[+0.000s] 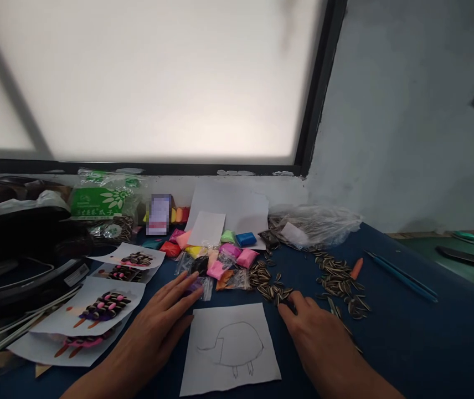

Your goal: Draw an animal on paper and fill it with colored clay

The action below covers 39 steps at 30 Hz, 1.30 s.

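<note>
On the table, the paper lies between my grips: its outline is pencilled, but no seeds sit on it yet. My left grip is spread, holding nothing; my right grip curls at the seeds, though I can't tell if it pinches any. Leftward, cards already carry seeds. Farther off, past colourful packets, a green bag bears printed characters, seemingly ending 瓜子.
</note>
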### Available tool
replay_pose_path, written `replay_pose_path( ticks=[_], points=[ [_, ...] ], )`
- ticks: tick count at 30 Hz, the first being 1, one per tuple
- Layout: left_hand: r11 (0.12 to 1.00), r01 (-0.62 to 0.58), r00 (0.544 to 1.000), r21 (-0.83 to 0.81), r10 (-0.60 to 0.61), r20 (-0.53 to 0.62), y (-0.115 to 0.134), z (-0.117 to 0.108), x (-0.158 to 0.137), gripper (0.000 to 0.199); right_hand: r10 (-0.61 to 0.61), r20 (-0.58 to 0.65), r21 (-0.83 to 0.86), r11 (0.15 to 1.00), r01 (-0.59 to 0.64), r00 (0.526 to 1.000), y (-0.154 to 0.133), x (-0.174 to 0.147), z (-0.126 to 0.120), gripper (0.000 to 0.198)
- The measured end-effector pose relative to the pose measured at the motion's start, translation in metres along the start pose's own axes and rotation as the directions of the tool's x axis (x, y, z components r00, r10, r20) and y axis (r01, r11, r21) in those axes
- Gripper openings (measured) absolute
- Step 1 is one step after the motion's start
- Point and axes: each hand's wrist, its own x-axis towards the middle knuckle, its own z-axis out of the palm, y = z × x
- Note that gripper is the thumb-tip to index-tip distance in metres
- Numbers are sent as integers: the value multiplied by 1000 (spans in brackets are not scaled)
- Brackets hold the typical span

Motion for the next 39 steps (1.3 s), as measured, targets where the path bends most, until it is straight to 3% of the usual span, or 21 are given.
replay_pose_path(
  ticks=[4,10,13,18,22,24,27,31,35,39],
  points=[
    [990,10,994,-139,5,107,17,-11,-3,33,-5,81,-10,1000,6,997,-2,0,-2,50],
    [979,-39,969,-198,85,230,29,-18,-5,59,4,-204,186,982,35,979,2,2,9,22],
    [974,-65,967,-215,115,229,27,-16,-4,69,15,-217,198,980,29,976,4,2,11,19],
    [977,-112,954,-182,157,256,24,-13,-4,80,24,-162,169,986,3,987,5,-1,9,20],
    [977,-117,956,-179,160,246,26,-14,-4,80,31,61,28,999,-33,998,4,0,3,33],
    [979,-102,964,-179,141,227,28,-13,-4,79,31,82,-11,999,-30,996,4,2,3,39],
    [977,-89,971,-192,127,200,28,-10,-7,79,-37,-102,26,999,40,994,4,1,9,41],
    [973,-86,982,-216,119,146,25,-6,-9,76,-144,-363,115,973,198,921,-2,-6,19,32],
    [977,-5,999,-215,17,50,18,-3,-8,48,-203,-443,189,931,313,873,-12,-9,22,18],
    [998,56,993,-12,-57,-102,2,9,-11,39,-220,-458,215,913,347,861,-16,-7,27,19]
  ],
)
